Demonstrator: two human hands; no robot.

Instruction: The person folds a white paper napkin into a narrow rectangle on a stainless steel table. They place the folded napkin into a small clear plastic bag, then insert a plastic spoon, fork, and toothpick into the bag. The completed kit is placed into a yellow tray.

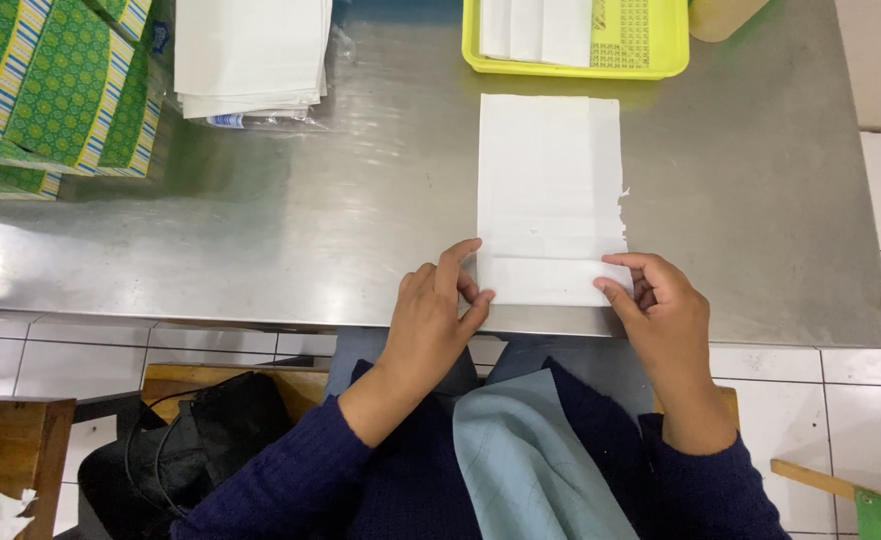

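Observation:
A white paper sheet (549,185) lies flat on the steel table (341,230), its near edge folded up into a narrow strip. My left hand (431,315) pinches the strip's left end between thumb and forefinger. My right hand (661,305) pinches the strip's right end the same way. The sheet's right edge is a little torn.
A yellow tray (661,62) with white sheets stands at the back, just beyond the paper. A stack of white sheets (251,55) in clear wrap lies back left, beside green patterned boxes (51,90). A black bag (211,430) sits below the table's near edge.

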